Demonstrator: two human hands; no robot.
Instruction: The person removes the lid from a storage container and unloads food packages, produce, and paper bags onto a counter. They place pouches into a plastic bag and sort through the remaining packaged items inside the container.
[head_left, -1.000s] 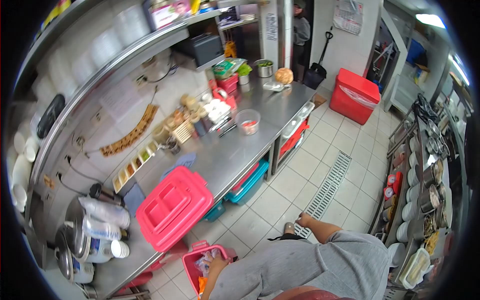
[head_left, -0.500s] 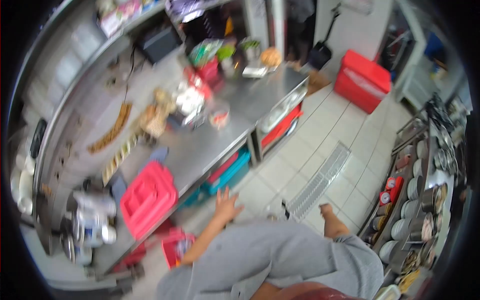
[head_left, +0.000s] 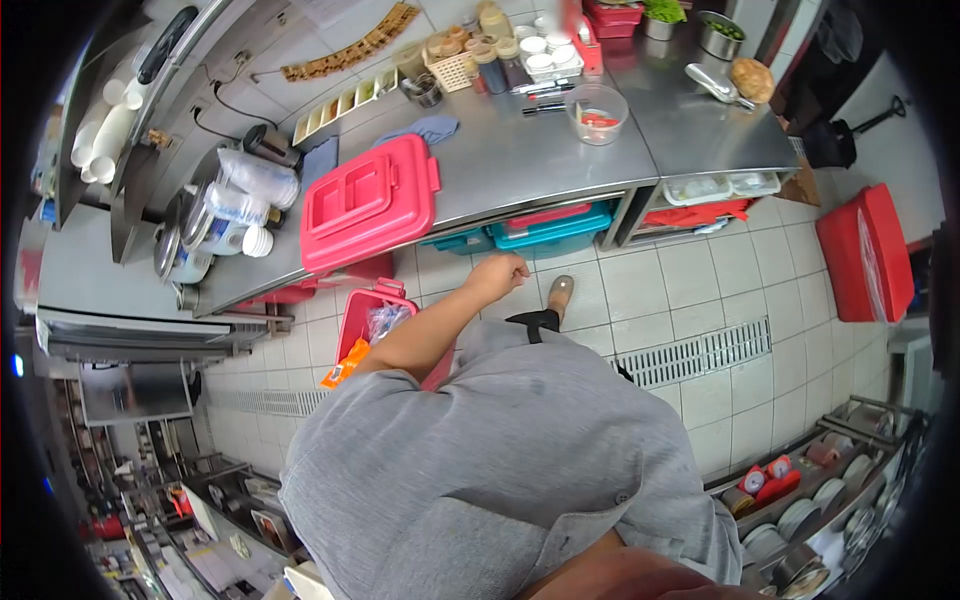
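Note:
My left hand (head_left: 501, 277) hangs in front of the steel counter (head_left: 480, 180), its fingers curled in loosely and nothing seen in them. Below the counter, just beyond that hand, is a teal lidded bin (head_left: 553, 232). A pink lid (head_left: 366, 203) lies at the counter's front edge, left of the hand. Beneath the lid, near my forearm, a pink open bin (head_left: 352, 325) holds clear plastic and an orange bag. My right hand is out of sight; only the grey shirt shows on that side.
On the counter are a clear tub (head_left: 598, 113), squeeze bottles (head_left: 490, 70), a blue cloth (head_left: 430, 128) and a metal scoop (head_left: 712, 84). A red cooler box (head_left: 866, 255) stands at right. A floor grate (head_left: 700, 352) and a shelf of dishes (head_left: 800, 520) lie behind.
The view has swung so the counter runs across the top. My left hand went from spread fingers to curled ones. My right hand has left the view.

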